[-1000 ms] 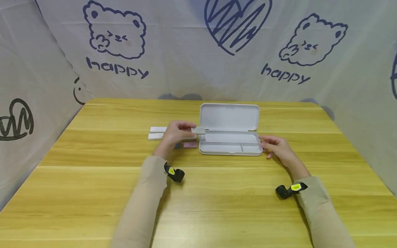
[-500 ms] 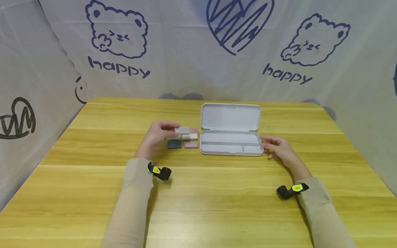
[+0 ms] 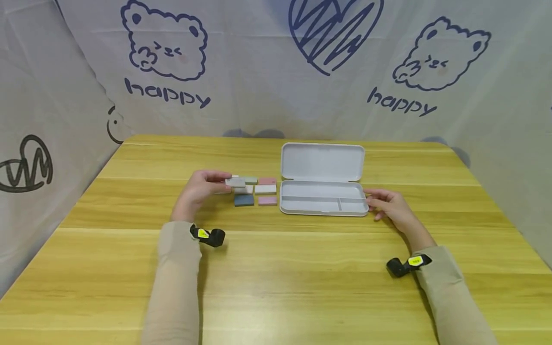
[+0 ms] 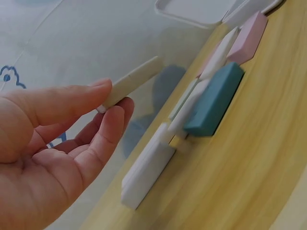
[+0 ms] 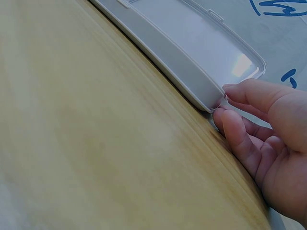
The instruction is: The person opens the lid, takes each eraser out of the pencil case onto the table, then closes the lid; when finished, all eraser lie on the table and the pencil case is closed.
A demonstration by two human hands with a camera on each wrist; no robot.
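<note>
My left hand [image 3: 199, 189] pinches a thin off-white eraser [image 3: 235, 182] between thumb and fingers. In the left wrist view that eraser [image 4: 133, 82] is raised above the table and tilted. Below and beside it lie several block erasers in rows: a blue-green one [image 3: 244, 201], a lilac one [image 3: 267, 201], a white one [image 3: 265, 189], a pink one [image 3: 267, 181] and a pale green one [image 3: 250, 180]. To their right an open white pencil case [image 3: 302, 204] shows its bare compartments. My right hand [image 3: 393, 208] grips the case's right end, thumb at the rim.
The case's lid [image 3: 322, 162] stands raised behind its base. All of this rests on a wood-grain table [image 3: 302, 282]. A white cloth [image 3: 254, 67] with drawn bears and hearts hangs behind the table and along its sides.
Holding the off-white eraser, my left hand has moved left, away from the case and past the rows, uncovering more erasers. My right hand stays at the case's end.
</note>
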